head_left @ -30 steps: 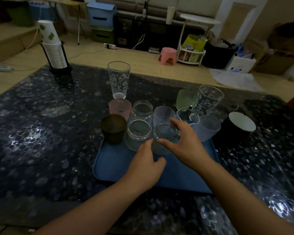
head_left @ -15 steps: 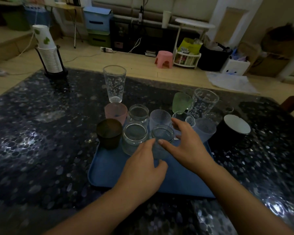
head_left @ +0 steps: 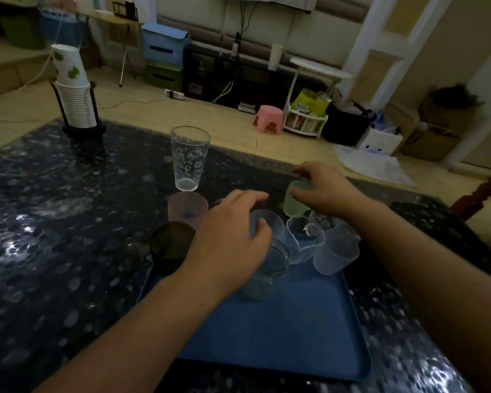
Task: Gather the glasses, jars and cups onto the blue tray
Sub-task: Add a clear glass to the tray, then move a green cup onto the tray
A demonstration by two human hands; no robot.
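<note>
Our right hand hovers spread over the green cup, nearer than our loosely spread, empty left hand.

A lived-in home room: a dark speckled table up close, a pink stool on the wood floor at one o'clock, stacked storage boxes at twelve, and paper cups at eleven.

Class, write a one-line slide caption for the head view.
Right hand reaches the green cup; left hand hovers over jars on the blue tray.
</note>
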